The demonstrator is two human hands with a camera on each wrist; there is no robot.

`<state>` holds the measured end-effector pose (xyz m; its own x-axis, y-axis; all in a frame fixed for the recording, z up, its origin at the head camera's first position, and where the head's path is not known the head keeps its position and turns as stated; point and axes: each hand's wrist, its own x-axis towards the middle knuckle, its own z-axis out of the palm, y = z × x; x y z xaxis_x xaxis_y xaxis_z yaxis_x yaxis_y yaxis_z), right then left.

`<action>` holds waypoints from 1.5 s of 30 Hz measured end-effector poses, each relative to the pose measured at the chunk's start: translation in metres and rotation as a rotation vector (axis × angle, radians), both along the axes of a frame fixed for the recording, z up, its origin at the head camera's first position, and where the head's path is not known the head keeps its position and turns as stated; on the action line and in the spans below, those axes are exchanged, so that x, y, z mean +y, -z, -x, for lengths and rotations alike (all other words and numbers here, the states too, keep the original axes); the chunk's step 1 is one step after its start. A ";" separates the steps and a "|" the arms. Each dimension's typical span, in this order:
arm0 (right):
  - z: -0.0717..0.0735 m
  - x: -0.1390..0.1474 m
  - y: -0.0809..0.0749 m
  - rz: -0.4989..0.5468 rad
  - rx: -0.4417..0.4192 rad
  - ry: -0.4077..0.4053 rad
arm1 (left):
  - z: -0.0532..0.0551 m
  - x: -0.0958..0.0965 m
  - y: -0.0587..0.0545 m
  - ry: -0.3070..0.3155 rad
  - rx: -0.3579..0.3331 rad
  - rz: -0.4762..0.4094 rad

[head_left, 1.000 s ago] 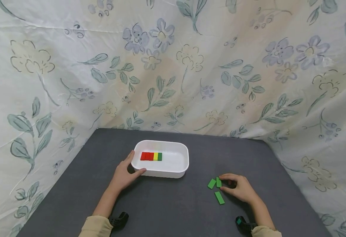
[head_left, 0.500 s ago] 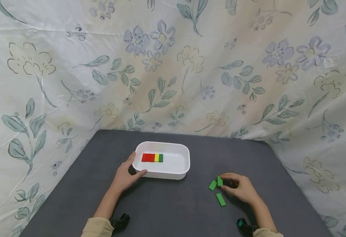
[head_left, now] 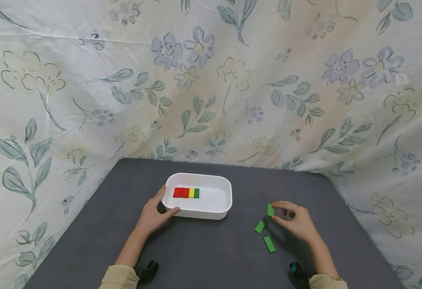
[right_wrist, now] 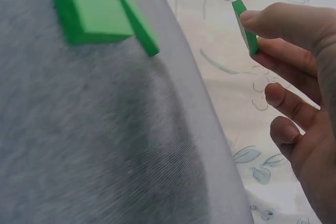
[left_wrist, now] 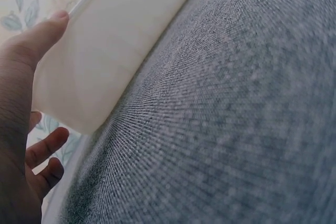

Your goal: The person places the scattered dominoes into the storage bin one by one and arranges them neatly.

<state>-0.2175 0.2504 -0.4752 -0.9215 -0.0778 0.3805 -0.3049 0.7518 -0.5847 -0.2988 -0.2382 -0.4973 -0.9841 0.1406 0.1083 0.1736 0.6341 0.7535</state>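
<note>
My right hand (head_left: 297, 221) pinches a thin green block (head_left: 270, 209) between thumb and fingers, raised off the table; in the right wrist view the held green block (right_wrist: 245, 27) stands nearly on end. Two more green blocks lie below it on the table, one small block (head_left: 259, 226) and one long block (head_left: 270, 244). My left hand (head_left: 153, 213) grips the near left corner of a white plastic tray (head_left: 214, 194), thumb on the front rim and fingers along the left side. Inside the tray, red blocks (head_left: 181, 192), a yellow block (head_left: 191, 193) and a green block (head_left: 196, 193) form a row.
A dark grey cloth covers the table (head_left: 211, 257). Behind and to both sides hangs a floral curtain (head_left: 232, 100). The tray's right part, beyond the row of blocks, shows its bare floor.
My right hand has lifted the green block from beside the other two and carried it slightly up and away. The left hand and tray stay in place.
</note>
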 end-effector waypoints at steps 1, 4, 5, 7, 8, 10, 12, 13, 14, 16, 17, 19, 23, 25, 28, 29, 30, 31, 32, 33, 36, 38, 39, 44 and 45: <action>0.001 0.000 -0.001 -0.002 0.005 -0.005 | 0.000 0.000 0.000 0.000 0.001 0.000; 0.006 -0.003 -0.005 -0.006 0.014 -0.016 | 0.000 0.000 0.000 -0.003 0.002 -0.002; 0.008 -0.004 -0.007 -0.001 0.009 -0.020 | 0.000 0.000 0.000 -0.002 0.000 -0.003; 0.012 -0.007 -0.009 0.008 -0.002 -0.025 | 0.000 0.000 0.000 -0.002 -0.002 -0.001; 0.014 -0.009 -0.009 0.012 -0.006 -0.026 | 0.000 0.000 0.000 -0.001 -0.002 0.000; 0.018 -0.013 -0.010 0.022 -0.013 -0.030 | 0.000 0.000 0.000 0.001 -0.002 0.000; 0.023 -0.019 -0.010 0.038 -0.022 -0.036 | 0.000 0.001 0.000 0.001 0.001 0.001; 0.025 -0.022 -0.010 0.050 -0.027 -0.040 | 0.000 0.001 0.000 0.001 0.003 0.002; 0.028 -0.025 -0.009 0.058 -0.030 -0.042 | 0.000 0.001 0.000 0.003 0.004 0.001; 0.033 -0.031 -0.010 0.082 -0.042 -0.050 | 0.000 0.001 0.001 0.005 0.006 0.002; 0.035 -0.034 -0.009 0.093 -0.048 -0.056 | 0.000 0.001 0.001 0.006 0.004 0.006; 0.041 -0.041 -0.009 0.108 -0.058 -0.059 | 0.000 0.000 0.001 0.007 0.006 0.007; 0.052 -0.054 -0.007 0.121 -0.059 -0.059 | -0.001 0.000 0.001 0.004 0.003 0.008; 0.056 -0.060 -0.006 0.128 -0.054 -0.056 | -0.001 0.000 0.001 0.001 0.006 0.004; 0.062 -0.072 -0.005 0.141 -0.052 -0.063 | -0.001 0.001 0.001 -0.005 0.013 0.003; 0.064 -0.076 -0.005 0.144 -0.053 -0.067 | -0.001 0.001 0.002 -0.007 0.015 0.002; 0.066 -0.079 -0.005 0.147 -0.057 -0.070 | 0.000 0.001 0.002 -0.009 0.018 0.001; 0.067 -0.083 -0.005 0.149 -0.060 -0.075 | 0.000 0.001 0.002 -0.008 0.021 0.002; 0.069 -0.088 -0.005 0.151 -0.063 -0.080 | 0.000 0.001 0.002 -0.008 0.022 0.002; 0.071 -0.092 -0.006 0.155 -0.066 -0.086 | 0.001 0.001 0.002 -0.006 0.024 0.002; 0.075 -0.103 -0.008 0.170 -0.071 -0.094 | 0.002 0.000 0.003 -0.001 0.020 0.001; 0.078 -0.110 -0.009 0.176 -0.072 -0.097 | 0.003 0.000 0.004 0.004 0.014 0.000; 0.079 -0.114 -0.010 0.177 -0.069 -0.097 | 0.003 0.000 0.004 0.004 0.012 0.000; 0.086 -0.133 -0.016 0.171 -0.065 -0.090 | 0.004 -0.001 0.004 0.004 0.023 0.005; 0.087 -0.138 -0.017 0.169 -0.065 -0.086 | 0.004 -0.001 0.004 0.004 0.026 0.006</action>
